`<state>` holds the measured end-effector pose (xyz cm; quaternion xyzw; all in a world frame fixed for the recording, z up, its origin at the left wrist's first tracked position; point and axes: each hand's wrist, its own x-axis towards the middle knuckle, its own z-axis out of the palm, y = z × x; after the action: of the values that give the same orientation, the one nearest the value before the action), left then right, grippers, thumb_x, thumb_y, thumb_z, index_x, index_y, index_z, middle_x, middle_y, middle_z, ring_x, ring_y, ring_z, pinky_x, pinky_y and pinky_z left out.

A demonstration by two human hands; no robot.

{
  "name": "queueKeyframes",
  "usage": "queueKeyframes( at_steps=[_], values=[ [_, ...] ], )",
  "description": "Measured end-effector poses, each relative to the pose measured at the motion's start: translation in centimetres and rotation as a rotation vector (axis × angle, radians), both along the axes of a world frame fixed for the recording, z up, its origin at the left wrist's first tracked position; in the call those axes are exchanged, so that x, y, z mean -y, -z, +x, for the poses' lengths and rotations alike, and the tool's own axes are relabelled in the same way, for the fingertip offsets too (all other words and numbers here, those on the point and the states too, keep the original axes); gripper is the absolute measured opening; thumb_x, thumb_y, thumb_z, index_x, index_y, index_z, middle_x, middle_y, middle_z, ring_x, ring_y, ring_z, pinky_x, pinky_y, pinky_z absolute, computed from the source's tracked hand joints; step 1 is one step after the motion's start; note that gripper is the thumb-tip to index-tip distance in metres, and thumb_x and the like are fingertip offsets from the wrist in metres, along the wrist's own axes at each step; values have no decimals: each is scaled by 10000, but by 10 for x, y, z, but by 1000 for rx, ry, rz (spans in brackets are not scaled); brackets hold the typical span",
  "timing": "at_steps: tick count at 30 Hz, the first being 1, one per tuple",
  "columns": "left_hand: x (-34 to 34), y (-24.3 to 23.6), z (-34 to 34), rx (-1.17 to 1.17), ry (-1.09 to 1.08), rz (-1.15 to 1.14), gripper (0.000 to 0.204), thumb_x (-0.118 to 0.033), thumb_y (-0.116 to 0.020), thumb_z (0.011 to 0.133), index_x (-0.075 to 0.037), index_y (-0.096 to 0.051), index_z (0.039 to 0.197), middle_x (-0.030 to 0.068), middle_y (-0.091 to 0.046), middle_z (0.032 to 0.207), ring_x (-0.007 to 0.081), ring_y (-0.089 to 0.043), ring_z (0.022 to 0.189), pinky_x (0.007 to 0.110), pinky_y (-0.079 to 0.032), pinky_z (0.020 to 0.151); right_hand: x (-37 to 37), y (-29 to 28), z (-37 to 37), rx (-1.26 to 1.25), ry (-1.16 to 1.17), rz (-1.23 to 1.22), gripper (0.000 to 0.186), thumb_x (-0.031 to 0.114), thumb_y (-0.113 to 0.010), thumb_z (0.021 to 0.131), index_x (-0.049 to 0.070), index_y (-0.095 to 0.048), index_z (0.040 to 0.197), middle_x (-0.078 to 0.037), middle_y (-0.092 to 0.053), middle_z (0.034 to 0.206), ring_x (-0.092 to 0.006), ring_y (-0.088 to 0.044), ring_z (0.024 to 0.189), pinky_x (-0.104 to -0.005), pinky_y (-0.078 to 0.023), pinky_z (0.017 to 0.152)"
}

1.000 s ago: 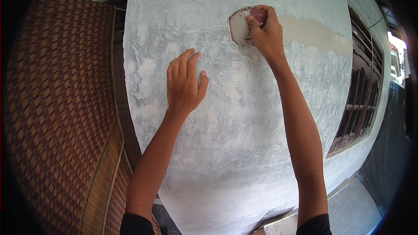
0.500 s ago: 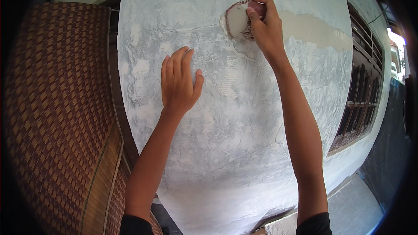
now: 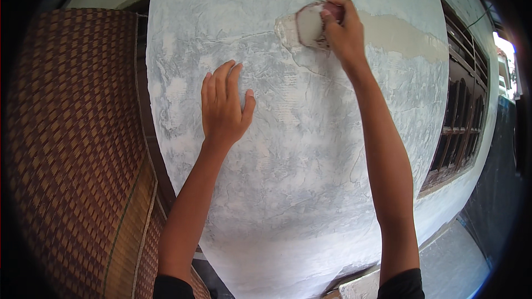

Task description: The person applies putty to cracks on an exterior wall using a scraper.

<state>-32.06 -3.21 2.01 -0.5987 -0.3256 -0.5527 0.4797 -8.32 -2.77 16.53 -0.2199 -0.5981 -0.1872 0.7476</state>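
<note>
While a pale sanding pad (image 3: 308,24) sits at the upper centre of the frame, the right hand (image 3: 343,30) grips it against the rough wall (image 3: 288,188); the left hand (image 3: 223,108) lies open, fingers together, flat on the wall beside a woven panel (image 3: 72,133).

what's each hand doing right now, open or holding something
Left hand: open, flat on the wall, holding nothing.
Right hand: closed on a small pale pad pressed against the wall.
</note>
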Motion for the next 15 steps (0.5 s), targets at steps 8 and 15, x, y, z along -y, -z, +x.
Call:
queueKeyframes(
  at_steps=[8, 15],
  values=[
    [-1, -1, 5, 17, -68, 12, 520, -248, -528, 931, -43, -452, 1403, 125, -456, 1440, 285, -407, 1357, 490, -243, 1179, 8, 1, -24, 52, -87, 64, 288, 242, -634, 915, 128, -602, 1178, -128, -714, 1097, -313, -672, 1048, -404, -493, 926],
    [1, -2, 6, 17, -117, -51, 615, -242, -502, 937, -71, -341, 1505, 104, -336, 1570, 296, -282, 1462, 515, -151, 1201, -1, -12, 24, -114, -39, 42, 279, 143, -649, 898, 71, -622, 1166, -140, -716, 1056, -276, -684, 997, -375, -517, 908]
  ],
)
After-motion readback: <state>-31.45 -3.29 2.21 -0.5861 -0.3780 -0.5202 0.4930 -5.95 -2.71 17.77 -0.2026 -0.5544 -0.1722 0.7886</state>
